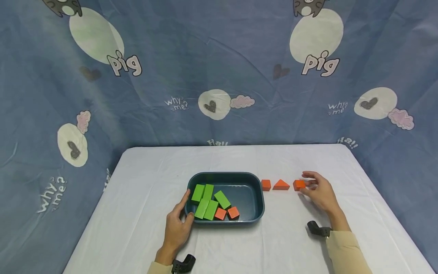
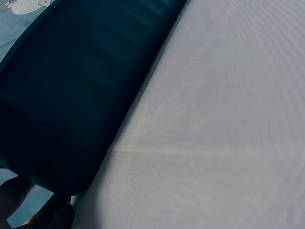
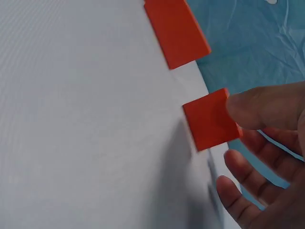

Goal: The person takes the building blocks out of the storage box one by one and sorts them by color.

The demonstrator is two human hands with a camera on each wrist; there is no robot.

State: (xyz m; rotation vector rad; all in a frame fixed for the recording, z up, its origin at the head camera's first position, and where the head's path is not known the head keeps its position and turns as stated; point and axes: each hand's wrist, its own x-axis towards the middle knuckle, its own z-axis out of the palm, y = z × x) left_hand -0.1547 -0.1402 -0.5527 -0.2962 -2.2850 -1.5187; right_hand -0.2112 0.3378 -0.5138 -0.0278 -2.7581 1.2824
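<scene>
Two hands work on a white table (image 1: 143, 213). Nearest, the left hand (image 1: 176, 225) rests at the near left corner of a dark tray (image 1: 251, 179), thumb up along the rim and fingers loosely against the wall; whether they grip it I cannot tell, since the left wrist view shows only the tray's dark side and blurred fingertips. Inside the tray lie green blocks (image 1: 207, 201) and two orange cubes (image 1: 227, 213). Farther right, the right hand (image 1: 319, 192) touches an orange cube (image 1: 299, 185) on the table, thumb on one face, other fingers spread and relaxed. Left of it sit an orange wedge (image 1: 281, 185) and another cube (image 1: 266, 185), just beside the tray; the right wrist view crops the wedge
</scene>
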